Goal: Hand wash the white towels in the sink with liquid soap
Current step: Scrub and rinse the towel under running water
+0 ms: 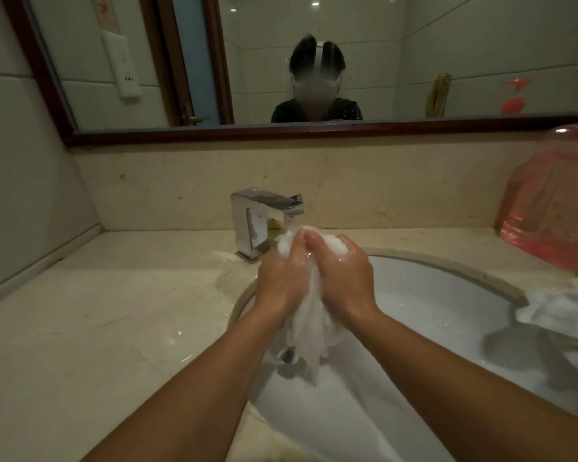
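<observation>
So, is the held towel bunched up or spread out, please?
Bunched up: left hand and right hand grip the towel, its tail hanging over the sink.

— Entry one, your towel?
— White, plain; your sink, white too.
— Your counter?
— Beige, faint veining. Then faucet, mirrored silver; bag, translucent pink; mirror frame, dark reddish brown.
</observation>
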